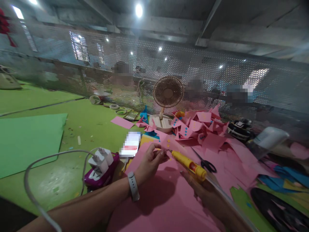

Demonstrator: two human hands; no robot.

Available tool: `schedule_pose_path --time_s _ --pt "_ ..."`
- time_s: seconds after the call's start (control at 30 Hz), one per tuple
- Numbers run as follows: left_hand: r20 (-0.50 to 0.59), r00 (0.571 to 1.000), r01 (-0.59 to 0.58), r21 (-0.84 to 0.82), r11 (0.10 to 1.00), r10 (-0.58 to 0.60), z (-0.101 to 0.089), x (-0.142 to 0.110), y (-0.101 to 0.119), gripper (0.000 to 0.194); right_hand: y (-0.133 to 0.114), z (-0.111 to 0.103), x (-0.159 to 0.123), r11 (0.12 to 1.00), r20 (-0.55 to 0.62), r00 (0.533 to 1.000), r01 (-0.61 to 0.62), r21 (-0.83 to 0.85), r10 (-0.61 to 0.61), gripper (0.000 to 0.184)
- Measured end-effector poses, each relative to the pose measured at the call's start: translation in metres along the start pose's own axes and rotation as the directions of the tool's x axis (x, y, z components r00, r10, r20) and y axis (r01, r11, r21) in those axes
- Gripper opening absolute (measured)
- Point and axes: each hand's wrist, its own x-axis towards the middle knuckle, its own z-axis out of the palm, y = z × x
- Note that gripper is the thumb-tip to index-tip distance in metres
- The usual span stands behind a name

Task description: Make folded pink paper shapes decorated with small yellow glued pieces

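My right hand [200, 188] grips a yellow hot glue gun [189, 164], its nozzle pointing up and to the left. Close to that nozzle, my left hand [151, 161] has its fingers pinched together; whatever they hold is too small to make out. A pale watch band circles the left wrist. Both hands are above a large sheet of pink paper [154, 209]. Just beyond the glue gun lie black-handled scissors [208, 165], blades toward the far left. Folded pink paper pieces [195, 125], some with blue diamond marks, are heaped behind.
To my left are a purple power strip [106, 172] with white plugs, a looping grey cable [31, 164], a lit phone [131, 145] and green paper [29, 138]. A small fan [168, 91] stands before a perforated metal screen [96, 58]. Tape rolls [114, 106] lie left of it.
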Motion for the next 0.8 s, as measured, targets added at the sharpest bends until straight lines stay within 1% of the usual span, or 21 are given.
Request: schedule_pose_path --time_s 0.1,0.27,0.4,0.5,0.57,0.67,0.7,0.77,0.8 --pt "0.001 1.0 -0.003 0.007 1.0 0.003 0.0 0.0 0.001 0.028 0.001 0.0 0.0 0.999 -0.013 1.0 -0.021 -0.043 0.02 0.042" --pt "0.019 1.0 -0.011 -0.001 1.0 0.011 0.0 0.001 0.001 0.029 0.0 -0.002 0.003 0.999 0.006 1.0 0.024 -0.048 -0.024 0.041" --pt "0.007 1.0 0.01 0.005 1.0 -0.01 -0.002 0.002 -0.001 0.03 0.001 -0.002 0.004 0.996 0.027 0.997 0.071 -0.045 -0.07 0.038" --pt "0.002 1.0 0.023 -0.004 1.0 -0.023 -0.004 0.002 -0.003 0.032 0.004 -0.004 0.004 0.994 -0.013 0.996 0.091 -0.055 -0.091 0.037" --pt "-0.007 0.999 0.034 -0.015 0.999 -0.034 -0.006 0.003 -0.004 0.035 0.005 -0.007 0.005 0.989 -0.06 0.988 0.142 -0.052 -0.145 0.035" --pt "-0.034 0.998 0.046 -0.026 0.999 -0.047 -0.008 0.005 -0.007 0.037 0.003 -0.016 0.009 0.975 -0.123 0.968 0.219 -0.026 -0.22 0.034" --pt "-0.041 0.998 0.052 -0.025 0.998 -0.053 -0.009 0.006 -0.007 0.037 0.002 -0.021 0.011 0.971 -0.128 0.962 0.238 -0.024 -0.239 0.034" --pt "-0.046 0.997 0.057 -0.028 0.998 -0.058 -0.009 0.007 -0.007 0.034 0.001 -0.034 0.014 0.96 -0.112 0.954 0.272 -0.063 -0.278 0.034" --pt "-0.042 0.998 0.053 -0.032 0.998 -0.054 -0.009 0.007 -0.006 0.033 0.003 -0.043 0.015 0.947 -0.095 0.946 0.296 -0.122 -0.308 0.033"
